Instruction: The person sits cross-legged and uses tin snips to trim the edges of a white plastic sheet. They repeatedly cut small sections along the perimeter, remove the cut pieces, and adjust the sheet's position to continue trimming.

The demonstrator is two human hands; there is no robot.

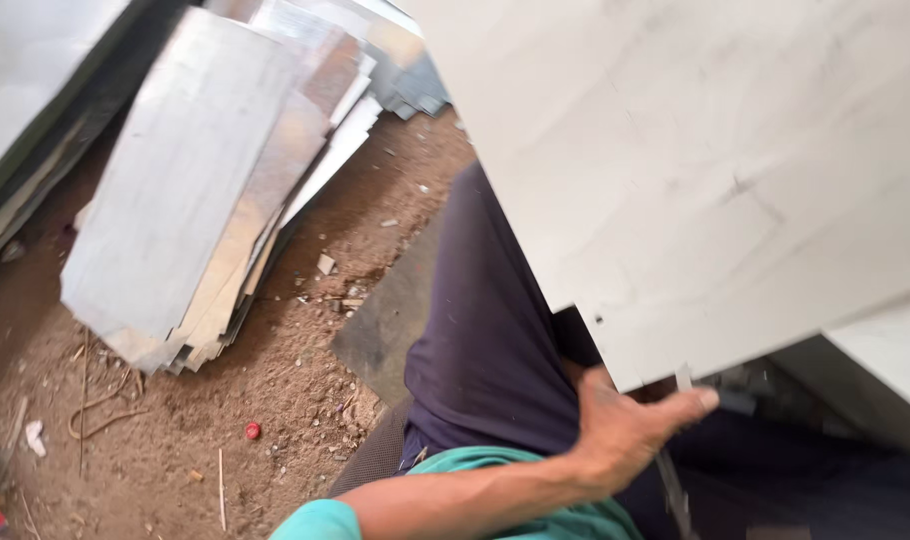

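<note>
- Leaning at far left: a dark-edged panel (25,110), tilted, cut off by the frame edge.
- Stack of sheets (205,190): grey metal, fanned, lying on the dirt floor (175,440) just right of the panel.
- Red cap (252,431): on the dirt below the stack, well apart from it.
- Mat (390,320): dark, flat on the dirt, partly under the person's leg (485,330) in dark trousers.
- Hand (625,430): one forearm enters from bottom centre; which hand it is cannot be told. Fingers are extended and narrowly spread, thumb up, touching the lower edge of the sheet (715,170).
- Sheet: large, pale, tilted, filling the upper right, above the leg. Whether the fingers grip it cannot be told.
- Other hand: out of view.
</note>
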